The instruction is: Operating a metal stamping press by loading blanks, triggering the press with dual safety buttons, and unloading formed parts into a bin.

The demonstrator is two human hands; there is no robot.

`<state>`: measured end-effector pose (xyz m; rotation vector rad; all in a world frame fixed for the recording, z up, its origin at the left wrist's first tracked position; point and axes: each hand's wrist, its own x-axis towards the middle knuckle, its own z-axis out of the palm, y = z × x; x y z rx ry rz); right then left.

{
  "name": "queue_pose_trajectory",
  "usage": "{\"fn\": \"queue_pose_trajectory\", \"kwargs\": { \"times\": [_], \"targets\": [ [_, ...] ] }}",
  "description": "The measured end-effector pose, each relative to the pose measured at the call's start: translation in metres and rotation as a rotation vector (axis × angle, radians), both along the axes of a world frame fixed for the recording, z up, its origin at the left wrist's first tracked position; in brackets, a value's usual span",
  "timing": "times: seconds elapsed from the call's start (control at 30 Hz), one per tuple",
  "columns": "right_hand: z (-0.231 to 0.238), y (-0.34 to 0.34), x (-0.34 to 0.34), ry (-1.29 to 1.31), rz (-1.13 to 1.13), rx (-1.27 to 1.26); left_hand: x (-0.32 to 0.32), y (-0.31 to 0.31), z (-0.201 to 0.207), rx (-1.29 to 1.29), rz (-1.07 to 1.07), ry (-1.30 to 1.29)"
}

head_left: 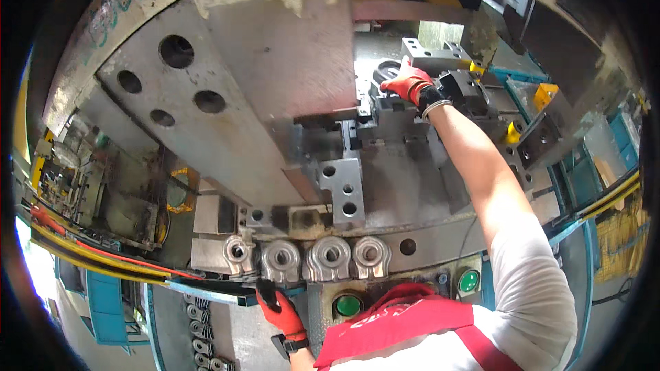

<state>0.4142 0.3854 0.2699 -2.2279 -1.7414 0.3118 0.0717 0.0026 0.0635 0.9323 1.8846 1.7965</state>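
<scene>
My right hand (pixel 410 84), in a red glove, reaches into the press at the far right of centre. Its thumb and fingers lie on either side of a round, ring-shaped metal part (pixel 387 71) by the die block (pixel 467 93). My left hand (pixel 282 316), in a red glove with a dark patch at the fingers, is low at the front, just below the ledge; its fingers are too dark to make out. Just beyond it, stamped metal parts with round holes stand in a row: a left one (pixel 238 253), two middle ones (pixel 280 260) and a right one (pixel 371 255).
A thick steel block with holes (pixel 199 89) hangs at the left. Green buttons (pixel 348 305) sit at the front edge. More stamped parts (pixel 199 330) lie in stacks at the lower left. Yellow-topped posts (pixel 513 132) stand right of the die.
</scene>
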Motion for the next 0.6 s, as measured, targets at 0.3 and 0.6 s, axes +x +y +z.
{"fn": "queue_pose_trajectory", "kwargs": {
  "times": [0.3, 0.6],
  "targets": [
    [-0.06, 0.071, -0.014, -0.275, 0.045, -0.057, -0.007, 0.006, -0.013, 0.101, 0.072, -0.045],
    [-0.019, -0.058, -0.03, -0.145, 0.055, 0.07, -0.027, -0.014, -0.033, 0.079, 0.331, 0.106]
  ]
}}
